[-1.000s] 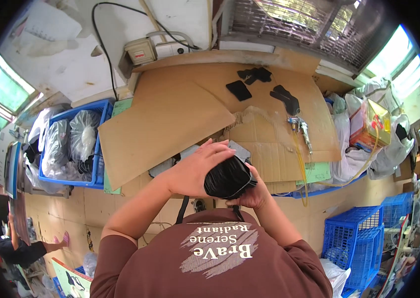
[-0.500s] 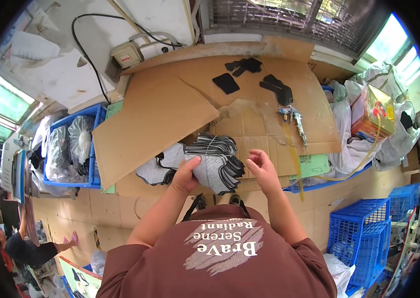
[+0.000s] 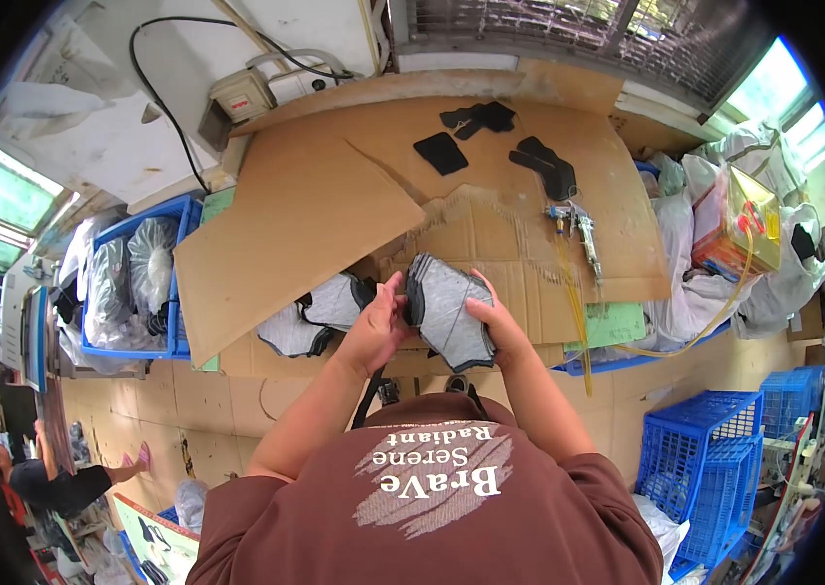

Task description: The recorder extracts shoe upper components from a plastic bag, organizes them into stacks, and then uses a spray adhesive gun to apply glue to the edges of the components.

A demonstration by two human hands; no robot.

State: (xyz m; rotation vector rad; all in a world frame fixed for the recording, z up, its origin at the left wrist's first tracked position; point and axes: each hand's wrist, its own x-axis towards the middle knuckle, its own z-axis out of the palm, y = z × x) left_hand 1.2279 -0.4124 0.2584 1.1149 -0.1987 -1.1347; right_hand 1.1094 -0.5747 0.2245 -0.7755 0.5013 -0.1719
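Note:
A thick bundle of grey fabric pieces with black edges stands tilted just in front of my body, a thin string round it. My right hand grips its right side, thumb on the grey face. Beside the bundle's left edge is my left hand, fingers stretched out and palm turned toward the stack; whether it touches is unclear. More grey black-edged pieces lie left of that hand, partly under a loose cardboard sheet.
Cardboard covers the table. Black flat pieces and a metal spray gun with a yellowish hose lie toward the back. Blue crates with plastic bags flank the table. Stacked blue crates stand right; another person is far left.
The bundle has been turned so its grey face shows, and my right hand has come in and taken hold of it. My left hand has let go and straightened its fingers.

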